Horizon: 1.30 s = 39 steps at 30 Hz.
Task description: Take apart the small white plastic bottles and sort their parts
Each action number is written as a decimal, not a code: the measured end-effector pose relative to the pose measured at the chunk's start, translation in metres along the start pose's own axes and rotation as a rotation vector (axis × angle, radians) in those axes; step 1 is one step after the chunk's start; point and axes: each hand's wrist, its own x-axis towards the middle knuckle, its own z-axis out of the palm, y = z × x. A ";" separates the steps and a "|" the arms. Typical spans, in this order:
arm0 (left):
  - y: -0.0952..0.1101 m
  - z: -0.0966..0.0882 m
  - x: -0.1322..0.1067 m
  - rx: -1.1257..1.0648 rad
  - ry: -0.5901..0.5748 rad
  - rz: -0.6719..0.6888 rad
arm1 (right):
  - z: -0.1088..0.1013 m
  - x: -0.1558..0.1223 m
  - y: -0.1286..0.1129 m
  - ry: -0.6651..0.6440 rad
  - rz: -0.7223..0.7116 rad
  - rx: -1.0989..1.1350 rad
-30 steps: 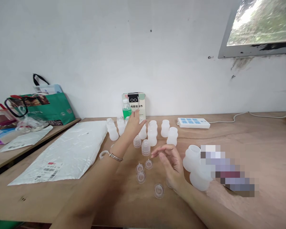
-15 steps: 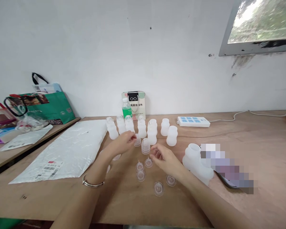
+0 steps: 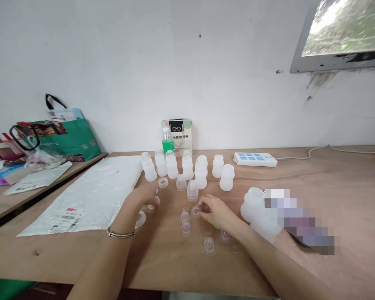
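Observation:
Baby bottle parts lie across the wooden table. My left hand (image 3: 145, 195) is over the left group of collar rings, its fingertips at a pale ring (image 3: 153, 204); its fingers are mostly hidden behind the back of the hand. Another ring (image 3: 163, 182) lies just beyond it, and a larger one (image 3: 141, 219) nearer me. My right hand (image 3: 215, 211) pinches the edge of a clear bottle nipple (image 3: 196, 211) on the table. Several more nipples (image 3: 186, 228) lie close by. Two clear dome caps (image 3: 192, 191) stand between the hands, farther back.
Several white bottles (image 3: 201, 173) stand in a row at the back, some with clear caps. More bottles (image 3: 256, 210) are at right, beside a blurred phone-like object (image 3: 303, 225). A white mailing bag (image 3: 87, 191) lies left. A power strip (image 3: 255, 159) is near the wall.
My left hand has moved from the dome caps back and down to the rings. My right hand has come down to a nipple, its fingers closing on it.

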 end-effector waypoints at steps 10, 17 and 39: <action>0.048 0.002 -0.018 -0.579 0.407 0.546 | -0.022 -0.007 -0.029 0.321 -0.165 0.422; 0.080 0.030 -0.023 -0.763 0.532 0.781 | -0.025 -0.010 -0.031 0.548 -0.219 0.327; 0.078 0.058 -0.004 -1.105 0.426 0.760 | -0.015 -0.010 -0.026 0.312 -0.233 0.647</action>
